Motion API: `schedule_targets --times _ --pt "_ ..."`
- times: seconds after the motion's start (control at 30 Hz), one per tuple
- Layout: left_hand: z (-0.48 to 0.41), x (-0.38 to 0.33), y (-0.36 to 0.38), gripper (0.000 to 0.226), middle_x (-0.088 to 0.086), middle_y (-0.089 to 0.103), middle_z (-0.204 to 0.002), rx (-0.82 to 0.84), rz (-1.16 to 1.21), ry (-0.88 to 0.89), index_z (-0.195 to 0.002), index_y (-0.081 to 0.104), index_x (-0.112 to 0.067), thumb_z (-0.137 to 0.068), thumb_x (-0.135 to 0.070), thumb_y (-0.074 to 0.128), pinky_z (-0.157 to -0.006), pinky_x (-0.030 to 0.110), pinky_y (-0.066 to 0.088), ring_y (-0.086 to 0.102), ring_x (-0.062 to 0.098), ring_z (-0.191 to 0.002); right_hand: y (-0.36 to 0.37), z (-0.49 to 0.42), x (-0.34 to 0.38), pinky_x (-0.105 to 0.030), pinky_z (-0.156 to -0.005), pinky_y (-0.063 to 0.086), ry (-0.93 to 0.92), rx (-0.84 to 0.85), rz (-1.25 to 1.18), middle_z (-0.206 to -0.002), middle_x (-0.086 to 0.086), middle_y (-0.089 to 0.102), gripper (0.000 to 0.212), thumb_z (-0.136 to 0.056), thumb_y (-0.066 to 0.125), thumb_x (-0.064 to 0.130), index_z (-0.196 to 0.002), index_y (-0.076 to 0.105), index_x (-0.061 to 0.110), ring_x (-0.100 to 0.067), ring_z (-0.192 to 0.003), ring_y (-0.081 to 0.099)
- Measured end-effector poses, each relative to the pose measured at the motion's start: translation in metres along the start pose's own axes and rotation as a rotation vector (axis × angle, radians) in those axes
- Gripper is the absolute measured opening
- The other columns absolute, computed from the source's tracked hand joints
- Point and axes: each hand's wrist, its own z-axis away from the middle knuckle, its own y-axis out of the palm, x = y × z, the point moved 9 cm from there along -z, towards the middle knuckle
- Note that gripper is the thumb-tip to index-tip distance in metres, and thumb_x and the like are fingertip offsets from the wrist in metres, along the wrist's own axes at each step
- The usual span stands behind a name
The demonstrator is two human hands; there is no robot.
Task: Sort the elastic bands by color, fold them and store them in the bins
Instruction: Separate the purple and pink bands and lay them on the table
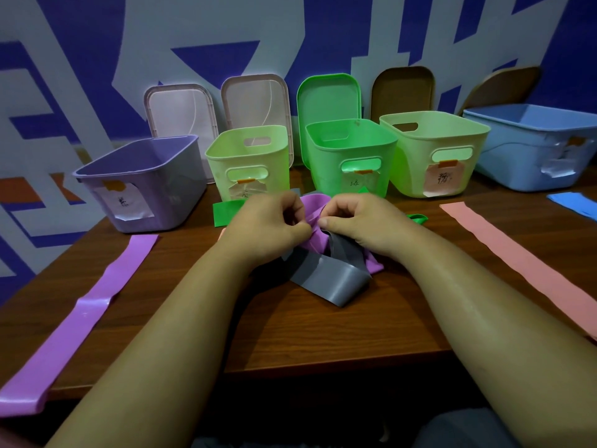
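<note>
1. Presently, far left of the bright green bin, a long purple band lies flat on the table, running toward the near edge.
2. Left of the bright green bin stand the purple bin and the pale green bin, both open-topped.
3. Just in front of the bright green bin, the left hand and right hand meet. Each pinches a crumpled purple band between thumb and curled fingers.
4. A grey band lies looped under both hands, in front of that bin.
5. Right of the bright green bin stand a yellow-green bin and a blue bin. A pink band lies flat to the front right, and a blue band lies at the far right.
</note>
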Motion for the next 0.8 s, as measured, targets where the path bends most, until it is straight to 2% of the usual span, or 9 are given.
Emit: schedule_targets --times 0.17,0.3,0.4,0.5,0.63,0.7,0.8 --pt "0.0 -0.006 -0.007 0.017 -0.006 0.065 -0.08 -0.063 0.001 0.031 -0.085 0.06 -0.026 -0.082 -0.016 0.073 -0.064 0.034 0.051 0.06 0.011 -0.074 -0.008 -0.001 0.003 -0.025 -0.07 0.052 -0.024 -0.114 0.014 -0.08 0.011 0.075 0.01 -0.091 0.079 0.022 -0.082 0.076 0.026 0.0 -0.074 0.066" --pt "0.001 -0.008 -0.022 0.023 -0.008 0.062 -0.083 -0.201 0.03 0.042 -0.095 0.057 -0.027 -0.084 -0.01 0.069 -0.063 0.029 0.048 0.058 0.009 -0.075 -0.019 -0.003 0.004 -0.027 -0.063 0.047 -0.015 -0.234 0.015 -0.069 0.01 0.067 0.015 -0.087 0.076 0.017 -0.074 0.071 0.021 -0.003 -0.064 0.055" --pt "0.002 -0.004 -0.032 0.021 -0.011 0.058 -0.08 -0.295 0.008 0.028 -0.092 0.056 -0.028 -0.085 -0.011 0.067 -0.06 0.03 0.043 0.054 0.007 -0.072 -0.025 -0.002 0.003 -0.028 -0.058 0.04 0.001 -0.315 0.037 -0.064 0.006 0.059 0.018 -0.085 0.075 0.018 -0.071 0.064 0.015 -0.006 -0.059 0.048" --pt "0.006 0.004 -0.047 0.018 -0.009 0.058 -0.081 -0.423 -0.002 -0.022 -0.091 0.057 -0.028 -0.085 -0.012 0.063 -0.064 0.042 0.053 0.056 0.013 -0.074 -0.037 0.002 0.0 -0.029 -0.056 0.036 0.046 -0.407 0.091 -0.065 0.002 0.054 0.024 -0.085 0.073 0.02 -0.068 0.057 0.014 -0.012 -0.06 0.044" --pt "0.013 0.01 -0.06 0.012 -0.007 0.059 -0.09 -0.55 -0.067 -0.091 -0.091 0.058 -0.025 -0.089 -0.014 0.063 -0.07 0.04 0.055 0.057 0.017 -0.081 -0.053 0.009 -0.014 -0.034 -0.058 0.036 0.169 -0.535 0.069 -0.066 -0.002 0.051 0.026 -0.084 0.067 0.025 -0.068 0.056 0.009 -0.019 -0.062 0.042" --pt "0.013 0.008 -0.061 0.009 -0.006 0.058 -0.092 -0.564 -0.111 -0.077 -0.088 0.059 -0.024 -0.09 -0.015 0.062 -0.068 0.037 0.052 0.056 0.019 -0.082 -0.055 0.012 -0.017 -0.035 -0.057 0.032 0.213 -0.567 0.05 -0.064 -0.003 0.046 0.026 -0.083 0.064 0.026 -0.065 0.052 0.012 -0.021 -0.061 0.037" --pt "0.006 0.001 -0.049 0.01 -0.006 0.055 -0.095 -0.464 -0.169 0.015 -0.087 0.064 -0.024 -0.093 -0.017 0.06 -0.066 0.031 0.043 0.055 0.019 -0.085 -0.053 0.013 -0.018 -0.035 -0.058 0.026 0.239 -0.544 0.037 -0.063 -0.002 0.037 0.025 -0.083 0.06 0.025 -0.064 0.047 0.017 -0.022 -0.062 0.033"
